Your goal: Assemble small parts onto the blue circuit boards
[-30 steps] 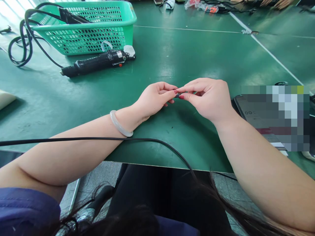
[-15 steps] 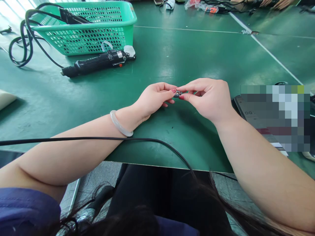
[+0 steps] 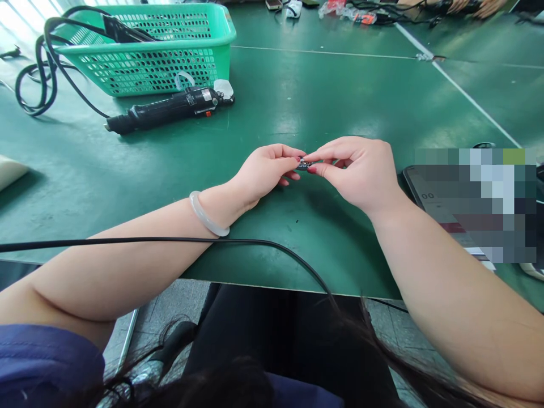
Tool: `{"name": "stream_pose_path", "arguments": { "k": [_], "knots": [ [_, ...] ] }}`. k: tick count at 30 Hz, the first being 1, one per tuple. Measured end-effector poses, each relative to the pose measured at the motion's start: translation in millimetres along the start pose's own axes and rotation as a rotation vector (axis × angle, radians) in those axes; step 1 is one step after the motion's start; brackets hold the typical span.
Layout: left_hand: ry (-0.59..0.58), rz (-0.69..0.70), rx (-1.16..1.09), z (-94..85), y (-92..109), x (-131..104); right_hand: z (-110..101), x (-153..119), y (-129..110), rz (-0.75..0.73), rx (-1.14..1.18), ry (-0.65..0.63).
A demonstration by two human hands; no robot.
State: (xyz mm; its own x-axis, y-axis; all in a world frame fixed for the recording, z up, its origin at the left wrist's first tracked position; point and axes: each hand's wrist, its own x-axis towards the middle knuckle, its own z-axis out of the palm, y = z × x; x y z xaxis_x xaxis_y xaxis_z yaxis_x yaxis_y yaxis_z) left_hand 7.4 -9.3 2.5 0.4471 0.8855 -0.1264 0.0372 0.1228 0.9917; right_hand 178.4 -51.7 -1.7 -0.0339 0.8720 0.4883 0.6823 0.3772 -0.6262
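Between my two hands, just above the green tabletop (image 3: 272,124), is a small dark piece with shiny metal-looking parts (image 3: 304,164). My left hand (image 3: 266,173) pinches its left side between thumb and fingers. At its right side, the thumb and forefinger of my right hand (image 3: 359,170) close on it too. The fingertips cover much of the piece, so its exact kind cannot be made out. A pale bangle (image 3: 208,214) circles my left wrist.
A green plastic basket (image 3: 161,62) with black cables stands at the back left. In front of it lies a black electric screwdriver (image 3: 170,107). A black cable (image 3: 140,240) crosses over my left forearm. A phone-like device (image 3: 437,198) lies at right. Another person's hands (image 3: 484,7) show far right.
My hands and the small piece have shifted very slightly left. My left thumb has moved a little, and more of the piece shows between the fingers.
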Motion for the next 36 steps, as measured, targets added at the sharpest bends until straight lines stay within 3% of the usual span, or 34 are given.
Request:
{"name": "stream_pose_path", "arguments": {
  "k": [10,25,36],
  "knots": [
    [0.009,-0.007,-0.046,-0.9,-0.6,2.4,1.2,1.2,-0.8,0.036,-0.017,-0.007],
    [0.033,-0.191,-0.258,-7.4,4.2,7.2,17.2,3.5,9.9,0.08,0.165,-0.068],
    [-0.027,-0.249,-0.434,-4.4,4.7,-2.1,18.8,3.2,3.7,0.041,0.123,-0.086]
  ]
}}
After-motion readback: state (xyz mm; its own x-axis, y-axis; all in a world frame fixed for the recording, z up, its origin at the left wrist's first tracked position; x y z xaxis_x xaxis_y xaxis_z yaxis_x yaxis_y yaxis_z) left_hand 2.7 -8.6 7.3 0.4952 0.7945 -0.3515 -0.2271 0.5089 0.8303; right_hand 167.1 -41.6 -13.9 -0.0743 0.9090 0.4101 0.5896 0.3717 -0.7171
